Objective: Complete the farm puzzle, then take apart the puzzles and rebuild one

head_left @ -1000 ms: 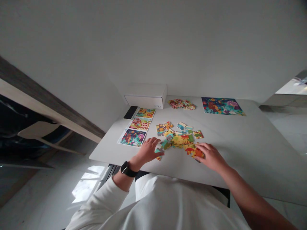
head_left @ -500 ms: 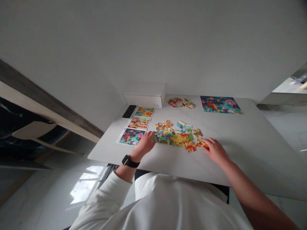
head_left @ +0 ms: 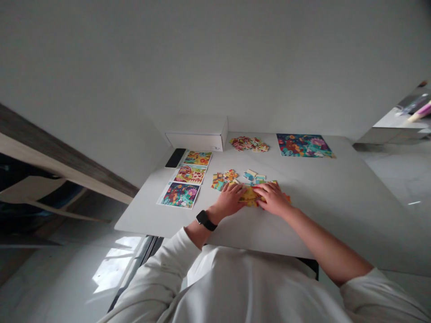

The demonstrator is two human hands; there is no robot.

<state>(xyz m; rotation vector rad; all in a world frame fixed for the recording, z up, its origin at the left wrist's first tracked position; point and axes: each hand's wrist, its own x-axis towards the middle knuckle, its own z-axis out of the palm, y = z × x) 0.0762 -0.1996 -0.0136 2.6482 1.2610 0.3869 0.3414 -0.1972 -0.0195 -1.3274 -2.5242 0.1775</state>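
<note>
A heap of loose jigsaw pieces point(head_left: 249, 196), mostly yellow and orange, lies near the front middle of the table. My left hand point(head_left: 230, 199), with a black watch on its wrist, lies over the heap's left part with its fingers stretched out. Over the right part rests my right hand point(head_left: 273, 198), fingers also extended. Both palms face down and cover many pieces; yellow ones show in the narrow gap between them. Behind the hands, blue and cream pieces point(head_left: 251, 175) stick out, with orange pieces point(head_left: 230, 174) farther left.
A picture sheet point(head_left: 180, 194) with three designs lies at left, beside a black phone point(head_left: 175, 158). Behind stands a white box point(head_left: 197, 140). Red-and-cream jigsaw pieces point(head_left: 248, 144) and an assembled-looking dark blue picture point(head_left: 305, 146) lie along the wall.
Both hands have come inward from the heap's two ends and now lie close together over its middle. The camera view has shifted slightly.
</note>
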